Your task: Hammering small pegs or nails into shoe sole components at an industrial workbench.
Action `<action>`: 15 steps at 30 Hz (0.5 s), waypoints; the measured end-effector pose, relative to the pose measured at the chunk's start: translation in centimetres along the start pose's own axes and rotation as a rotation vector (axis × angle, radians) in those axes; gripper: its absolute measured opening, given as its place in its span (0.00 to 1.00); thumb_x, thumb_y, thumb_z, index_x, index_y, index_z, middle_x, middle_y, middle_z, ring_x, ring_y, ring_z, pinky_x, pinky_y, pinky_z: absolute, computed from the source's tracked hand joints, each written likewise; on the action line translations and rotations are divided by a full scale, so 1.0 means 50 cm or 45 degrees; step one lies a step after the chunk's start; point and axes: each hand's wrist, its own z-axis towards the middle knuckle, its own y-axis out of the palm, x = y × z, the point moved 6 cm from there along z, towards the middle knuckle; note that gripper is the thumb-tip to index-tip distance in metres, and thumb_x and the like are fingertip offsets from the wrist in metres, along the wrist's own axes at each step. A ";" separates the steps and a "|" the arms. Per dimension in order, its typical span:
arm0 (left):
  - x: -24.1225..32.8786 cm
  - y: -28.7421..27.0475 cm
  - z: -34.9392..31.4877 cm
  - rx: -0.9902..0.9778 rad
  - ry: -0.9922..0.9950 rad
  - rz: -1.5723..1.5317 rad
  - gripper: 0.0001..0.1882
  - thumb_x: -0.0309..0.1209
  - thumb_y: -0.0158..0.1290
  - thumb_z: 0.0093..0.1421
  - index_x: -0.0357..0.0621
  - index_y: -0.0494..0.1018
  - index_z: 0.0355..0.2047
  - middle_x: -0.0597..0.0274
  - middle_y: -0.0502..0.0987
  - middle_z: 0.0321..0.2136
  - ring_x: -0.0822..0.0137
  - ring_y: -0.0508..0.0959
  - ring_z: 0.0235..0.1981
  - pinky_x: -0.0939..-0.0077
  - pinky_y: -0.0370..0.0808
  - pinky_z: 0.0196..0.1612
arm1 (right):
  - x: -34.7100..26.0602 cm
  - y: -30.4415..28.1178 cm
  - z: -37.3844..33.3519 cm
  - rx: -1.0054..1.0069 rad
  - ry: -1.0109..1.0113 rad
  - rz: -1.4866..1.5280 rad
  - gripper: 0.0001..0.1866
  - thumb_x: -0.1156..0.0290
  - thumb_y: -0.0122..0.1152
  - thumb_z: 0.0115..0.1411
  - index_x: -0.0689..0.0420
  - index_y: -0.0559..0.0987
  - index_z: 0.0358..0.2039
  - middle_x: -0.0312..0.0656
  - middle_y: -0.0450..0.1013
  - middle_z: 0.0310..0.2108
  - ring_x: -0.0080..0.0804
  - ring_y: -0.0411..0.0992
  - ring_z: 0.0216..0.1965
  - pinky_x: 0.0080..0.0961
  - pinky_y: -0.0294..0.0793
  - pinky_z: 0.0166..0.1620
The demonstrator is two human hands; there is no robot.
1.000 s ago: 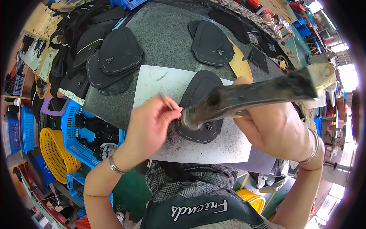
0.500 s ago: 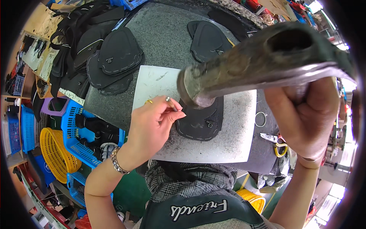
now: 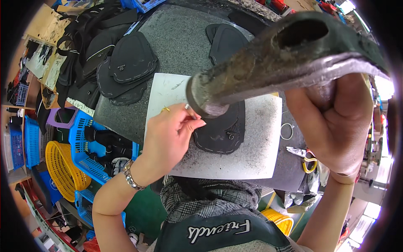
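My left hand [image 3: 168,136] pinches a slim metal punch [image 3: 187,107] upright at the left edge of a black rounded pad [image 3: 220,136]. Part of that pad's upper end is hidden by the hammer. The pad lies on a white board [image 3: 258,143] speckled with dark crumbs. Raised close to the camera, a worn steel hammer [image 3: 260,63] is gripped by my right hand [image 3: 331,126]. In this view its round face overlaps the punch's upper end; whether they touch I cannot tell.
More black pads [image 3: 132,59] are stacked at the far left, others [image 3: 224,40] at the back. Yellow-handled scissors [image 3: 308,161] and a thin ring [image 3: 286,131] lie right of the board. Blue baskets [image 3: 86,157] and a yellow basket [image 3: 63,168] stand left of the table.
The hammer has shifted left and slightly up in the view, its face now nearer the punch. My left hand has moved only slightly and keeps its pinch.
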 end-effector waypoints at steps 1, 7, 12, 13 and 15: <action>0.030 0.005 -0.001 -0.012 0.111 0.244 0.06 0.21 0.58 0.54 0.38 0.73 0.33 0.56 0.77 0.25 0.63 0.78 0.24 0.75 0.73 0.27 | 0.010 -0.003 0.000 -0.094 0.382 0.057 0.15 0.85 0.59 0.53 0.63 0.73 0.42 0.36 0.72 0.31 0.22 0.70 0.30 0.21 0.69 0.32; 0.033 0.009 0.025 -0.036 0.001 0.189 0.05 0.19 0.54 0.55 0.36 0.72 0.33 0.57 0.77 0.23 0.64 0.78 0.23 0.74 0.74 0.27 | 0.001 0.033 -0.013 -0.440 -0.279 -0.492 0.19 0.80 0.60 0.47 0.62 0.73 0.43 0.48 0.69 0.36 0.48 0.67 0.35 0.36 0.69 0.42; -0.019 0.010 0.020 0.004 -0.279 -0.324 0.03 0.21 0.55 0.57 0.34 0.72 0.29 0.58 0.80 0.24 0.75 0.80 0.26 0.82 0.75 0.30 | 0.018 -0.028 -0.003 -0.026 0.118 -0.059 0.12 0.83 0.57 0.55 0.64 0.74 0.42 0.36 0.72 0.32 0.23 0.68 0.28 0.25 0.70 0.35; -0.005 0.009 0.021 -0.003 -0.243 -0.180 0.03 0.21 0.56 0.56 0.35 0.72 0.29 0.57 0.78 0.23 0.72 0.80 0.26 0.81 0.74 0.28 | 0.032 -0.020 0.001 -0.024 0.119 -0.059 0.12 0.83 0.57 0.55 0.64 0.74 0.42 0.36 0.72 0.32 0.23 0.68 0.28 0.25 0.70 0.35; 0.012 0.008 0.020 0.002 -0.130 -0.011 0.04 0.21 0.57 0.56 0.34 0.73 0.29 0.58 0.78 0.23 0.72 0.79 0.26 0.82 0.74 0.30 | 0.005 -0.027 0.005 0.415 -0.524 -0.286 0.12 0.82 0.56 0.58 0.63 0.73 0.43 0.30 0.71 0.30 0.15 0.67 0.27 0.21 0.70 0.32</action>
